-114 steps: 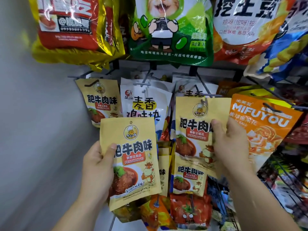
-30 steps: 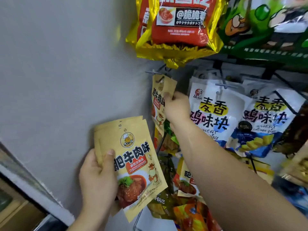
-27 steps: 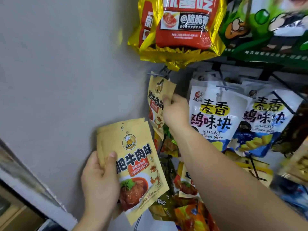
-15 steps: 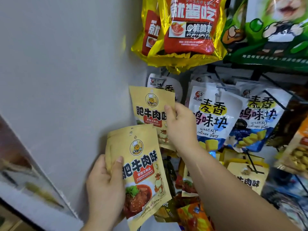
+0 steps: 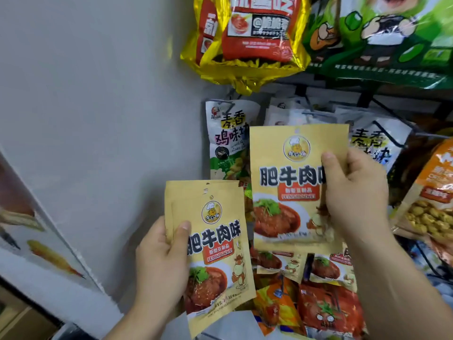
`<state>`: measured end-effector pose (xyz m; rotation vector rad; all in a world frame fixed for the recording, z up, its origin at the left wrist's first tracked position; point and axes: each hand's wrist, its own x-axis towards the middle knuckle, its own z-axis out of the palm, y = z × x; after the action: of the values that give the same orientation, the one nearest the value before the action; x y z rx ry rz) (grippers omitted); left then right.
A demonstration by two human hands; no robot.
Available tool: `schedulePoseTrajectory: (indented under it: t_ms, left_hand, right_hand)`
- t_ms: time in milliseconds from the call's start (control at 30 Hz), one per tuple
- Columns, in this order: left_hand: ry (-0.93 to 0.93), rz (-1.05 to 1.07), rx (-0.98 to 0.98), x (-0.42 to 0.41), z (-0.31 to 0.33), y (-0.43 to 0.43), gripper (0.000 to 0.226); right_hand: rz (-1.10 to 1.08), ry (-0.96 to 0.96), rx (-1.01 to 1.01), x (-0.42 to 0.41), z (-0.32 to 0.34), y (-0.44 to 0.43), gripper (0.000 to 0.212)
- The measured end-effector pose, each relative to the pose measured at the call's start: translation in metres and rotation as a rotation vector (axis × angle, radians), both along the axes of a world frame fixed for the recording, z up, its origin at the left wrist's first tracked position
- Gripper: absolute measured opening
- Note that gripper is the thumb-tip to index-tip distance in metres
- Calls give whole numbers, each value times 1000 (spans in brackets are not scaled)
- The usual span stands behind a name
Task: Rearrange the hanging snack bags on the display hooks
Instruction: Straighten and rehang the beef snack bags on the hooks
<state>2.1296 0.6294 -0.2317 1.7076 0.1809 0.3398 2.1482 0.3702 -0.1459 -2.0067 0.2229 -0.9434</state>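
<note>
The right hand is pinching a beef bag just beside the white bag; the left hand is gripping a stack, perhaps three, below it. Fanned loosely, that stack is risking slipping during rehanging.

Bright, even indoor light; barely a shadow on the grey wall; glare streaks the gold foil bag overhead; print on the stack of tan bags in my left hand reads crisp, the single tan bag in my right hand slightly smeared; frame edges bow, and the green bag up there is blurred.
</note>
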Motion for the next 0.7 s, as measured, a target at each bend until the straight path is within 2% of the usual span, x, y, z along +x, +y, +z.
schedulePoseTrajectory:
  t_ms: [267, 467, 567, 600, 700]
  left_hand:
    - [37, -202, -68, -18, -3, -85, 17]
    - [125, -357, -199, -40, -22, -162, 21]
    - [195, -404, -270, -52, -37, -198, 21]
    - [220, -409, -290, -56, -43, -208, 20]
    - [278, -403, -332, -69, -62, -238, 20]
  right_hand:
    - [141, 341, 155, -55, -66, -48, 28]
    - [92, 456, 240, -80, -110, -96, 20]
    - [138, 521, 352, -94, -130, -124, 42]
    - [138, 529, 385, -99, -135, -134, 43]
    - [143, 538, 465, -114, -156, -160, 24]
